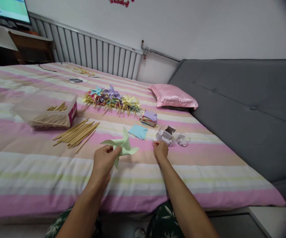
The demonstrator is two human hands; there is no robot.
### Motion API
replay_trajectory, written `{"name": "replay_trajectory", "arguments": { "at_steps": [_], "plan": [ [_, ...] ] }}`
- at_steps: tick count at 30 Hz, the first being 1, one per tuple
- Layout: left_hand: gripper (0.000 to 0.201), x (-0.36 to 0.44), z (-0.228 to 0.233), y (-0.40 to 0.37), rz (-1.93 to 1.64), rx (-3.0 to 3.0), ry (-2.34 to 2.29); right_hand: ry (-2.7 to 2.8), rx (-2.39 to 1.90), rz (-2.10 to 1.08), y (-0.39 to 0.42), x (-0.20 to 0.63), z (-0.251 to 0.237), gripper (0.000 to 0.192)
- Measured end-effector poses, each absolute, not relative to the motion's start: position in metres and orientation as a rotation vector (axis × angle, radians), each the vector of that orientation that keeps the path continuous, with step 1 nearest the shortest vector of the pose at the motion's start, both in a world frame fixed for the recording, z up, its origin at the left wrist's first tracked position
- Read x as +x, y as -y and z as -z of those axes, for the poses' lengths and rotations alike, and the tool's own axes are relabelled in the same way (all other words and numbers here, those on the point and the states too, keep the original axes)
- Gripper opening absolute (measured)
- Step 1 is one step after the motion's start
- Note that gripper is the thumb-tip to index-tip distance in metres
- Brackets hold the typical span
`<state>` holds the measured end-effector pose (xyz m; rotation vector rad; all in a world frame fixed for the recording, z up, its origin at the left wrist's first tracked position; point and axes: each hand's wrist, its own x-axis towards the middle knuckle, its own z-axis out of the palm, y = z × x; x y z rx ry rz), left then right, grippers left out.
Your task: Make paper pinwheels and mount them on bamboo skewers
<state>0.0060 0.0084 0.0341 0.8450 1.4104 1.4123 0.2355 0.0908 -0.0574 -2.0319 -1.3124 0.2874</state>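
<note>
A pale green paper pinwheel [125,145] is pinched at its middle by my left hand [105,158], held just above the bed. My right hand [161,149] is closed, its fingertips together beside a small clear plastic box [164,136]; a tiny shiny thing seems to show at the fingertips, too small to name. Right of that box lies a round clear lid or dish [182,140]. Between and beyond the hands is a blue paper square [138,131] with cut corners. Behind it stands a stack of coloured paper squares [148,119].
Loose wooden sticks [75,134] lie at left, before a clear plastic tub [46,112] holding more sticks. Finished pinwheels on sticks [111,99] are heaped farther back. A pink pillow [174,96] rests against the grey headboard [237,89]. The striped bedspread [58,185] covers the bed.
</note>
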Motion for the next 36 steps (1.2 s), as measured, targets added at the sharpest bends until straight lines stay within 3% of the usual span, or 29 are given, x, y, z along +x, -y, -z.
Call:
{"name": "replay_trajectory", "arguments": {
  "at_steps": [6, 16, 24, 30, 36],
  "plan": [
    [0.015, 0.006, -0.035, -0.008, -1.416, 0.827, -1.42, 1.379, -1.996, -0.303, -0.09, 0.24, 0.059, 0.016],
    [0.013, 0.007, -0.038, -0.006, -1.422, 0.831, -1.419, 1.71, -1.607, -0.647, -0.081, 0.234, 0.048, 0.02],
    [0.021, 0.007, -0.037, -0.008, -1.45, 0.849, -1.401, 1.644, -1.674, -0.589, -0.075, 0.233, 0.042, 0.027],
    [0.022, 0.006, -0.036, -0.008, -1.449, 0.849, -1.403, 1.649, -1.797, -0.489, -0.075, 0.23, 0.041, 0.016],
    [0.021, 0.006, -0.035, -0.008, -1.451, 0.873, -1.41, 1.681, -1.887, -0.42, -0.079, 0.228, 0.044, 0.017]
  ]
}}
